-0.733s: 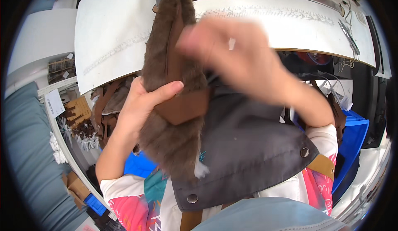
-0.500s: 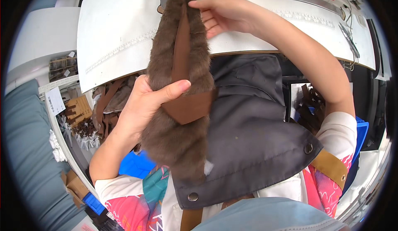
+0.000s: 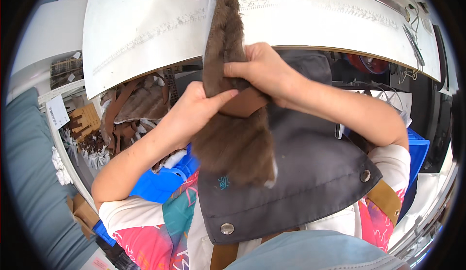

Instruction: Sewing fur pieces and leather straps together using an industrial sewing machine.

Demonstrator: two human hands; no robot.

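Fur piece [image 3: 235,148] cut off at top edge; hands [image 3: 200,100] [image 3: 264,73] partly hidden behind.

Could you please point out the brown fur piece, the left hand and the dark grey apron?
Brown fur piece [image 3: 235,148]: head view, lower furry part.
Left hand [image 3: 195,106]: head view, back, near thumb base.
Dark grey apron [image 3: 310,168]: head view, bare middle cloth.

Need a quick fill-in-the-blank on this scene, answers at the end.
1. Of the left hand and right hand, both gripping the brown fur piece, the one higher in the picture is the ____.
2. The slim metal tool lies on the ____ tabletop.
3. The dark grey apron shows ____ round metal snaps.

Missing words: right; white; two.
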